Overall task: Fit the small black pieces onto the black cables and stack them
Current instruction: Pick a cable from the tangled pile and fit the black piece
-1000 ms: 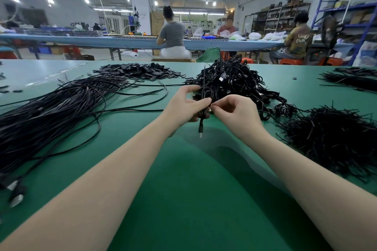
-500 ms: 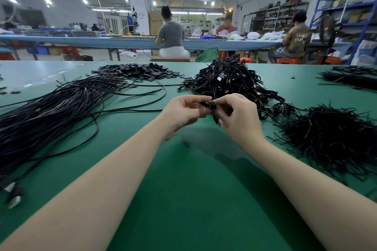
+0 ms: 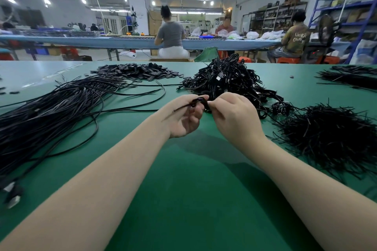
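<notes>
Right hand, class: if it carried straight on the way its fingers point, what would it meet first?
The right hand points left toward the left hand, so it would probably meet the coiled cable pinched between them, then the left hand's fingers; depth is unclear.

Surface (image 3: 183,199) showing plain dark green. Cables (image 3: 51,116), pieces (image 3: 134,71), coiled heap (image 3: 228,79) and ties (image 3: 330,138) all reading black. Far bench (image 3: 81,39) showing pale blue; stools (image 3: 287,60) glowing orange-red.

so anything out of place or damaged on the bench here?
Nothing damaged. A few small black pieces lie stray at the left edge, and one sits alone far right, away from the main heap. Both hands grip a coiled cable.
</notes>
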`<action>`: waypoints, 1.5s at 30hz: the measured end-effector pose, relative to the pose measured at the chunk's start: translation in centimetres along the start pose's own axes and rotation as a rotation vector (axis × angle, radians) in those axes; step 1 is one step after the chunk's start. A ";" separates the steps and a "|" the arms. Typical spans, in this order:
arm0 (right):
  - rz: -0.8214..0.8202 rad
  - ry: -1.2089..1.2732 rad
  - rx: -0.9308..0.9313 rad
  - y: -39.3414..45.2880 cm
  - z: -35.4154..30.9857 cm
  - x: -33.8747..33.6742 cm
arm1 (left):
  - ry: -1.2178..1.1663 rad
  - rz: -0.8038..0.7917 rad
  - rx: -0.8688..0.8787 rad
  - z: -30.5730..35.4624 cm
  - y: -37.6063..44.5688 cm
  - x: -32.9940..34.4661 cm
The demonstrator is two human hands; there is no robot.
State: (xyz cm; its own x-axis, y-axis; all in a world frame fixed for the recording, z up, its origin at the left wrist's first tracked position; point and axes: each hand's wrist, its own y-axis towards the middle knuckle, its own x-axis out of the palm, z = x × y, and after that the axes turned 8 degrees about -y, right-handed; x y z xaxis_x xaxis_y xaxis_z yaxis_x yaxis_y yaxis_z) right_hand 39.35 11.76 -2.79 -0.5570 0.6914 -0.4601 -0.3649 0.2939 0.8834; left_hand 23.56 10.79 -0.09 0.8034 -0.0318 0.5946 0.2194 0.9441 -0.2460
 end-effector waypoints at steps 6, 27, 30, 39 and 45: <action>-0.006 0.191 0.260 -0.4 0.5 0.1 | 0.451 -0.080 0.317 -0.9 0.7 -0.9; 0.018 -0.085 -0.214 0.0 -0.4 -0.3 | 0.057 -0.095 -0.227 -0.2 -0.2 -1.7; -0.117 0.069 -0.027 0.1 -1.0 -0.3 | 0.286 0.111 0.070 -0.9 0.3 -2.0; -0.118 -0.137 0.372 10.7 3.5 -0.9 | 1.258 0.418 0.650 -2.6 2.3 -5.3; -0.643 -0.525 0.321 9.9 2.5 1.7 | 1.435 0.531 0.709 -3.1 1.9 -4.7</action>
State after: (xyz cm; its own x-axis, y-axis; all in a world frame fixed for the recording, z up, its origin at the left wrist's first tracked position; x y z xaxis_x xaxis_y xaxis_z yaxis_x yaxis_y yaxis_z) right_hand 36.68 17.43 5.38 0.1266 0.5191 -0.8453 -0.2189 0.8457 0.4866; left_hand 21.91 11.71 -5.77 0.6079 0.4406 -0.6605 -0.1751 0.8858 0.4297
